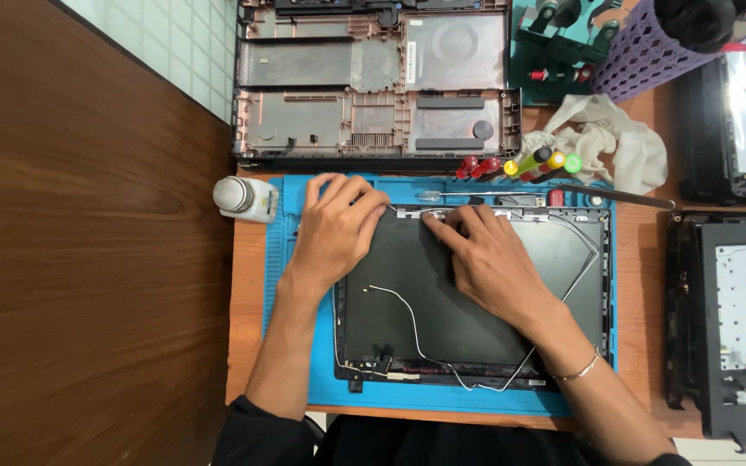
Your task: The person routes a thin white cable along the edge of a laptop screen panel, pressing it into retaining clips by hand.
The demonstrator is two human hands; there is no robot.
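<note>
Overhead view of my work surface [248,285], read from the left of the frame to the right. Far left: dark wood panelling and pale wall tiles. At the upper left corner of the blue mat [477,399] stands a small white bottle [244,198] with a grey cap.

Left of centre: my left hand [336,229] lies flat, fingers spread and grasping nothing, pressing on the upper left corner of the laptop lid [425,302]. The lid lies inner face up in the middle of the mat, its screen panel already out, as far as I can judge.

Centre: my right hand [487,255] rests on the lid's upper edge, its fingertips [433,222] at the small fitting in the middle of that edge; whether they pinch anything I cannot tell. Thin white wires [407,315] trail loose across the lid and along its lower edge, so the cabling looks freed but not yet lifted away. The hinges and edge fittings appear still in place.

Above, at top centre: an emptied laptop base [373,86] lies open. To its right, screwdrivers [520,164] with red, yellow and green handles, a crumpled white cloth [606,138], and a purple mesh holder [641,47].

Far right: two further dark laptop parts [736,319], stripped and set aside.
</note>
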